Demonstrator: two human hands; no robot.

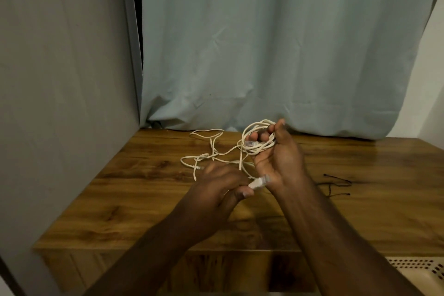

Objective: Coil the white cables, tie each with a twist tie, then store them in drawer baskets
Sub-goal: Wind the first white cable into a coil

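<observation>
My right hand (280, 158) is raised over the wooden table (125, 199) and grips a coil of white cable (254, 131) wound around its fingers, a clear plug showing inside the loops. My left hand (221, 190) pinches the cable's other end just behind its white plug (259, 182), close to my right wrist. More white cable (206, 149) lies loose and tangled on the table behind my hands. Black twist ties (336, 182) lie on the table to the right of my right arm.
A pale blue curtain (264, 43) hangs behind the table and a grey wall (67, 67) closes the left side. A cream perforated basket (418, 271) shows at the bottom right, below the table's front edge.
</observation>
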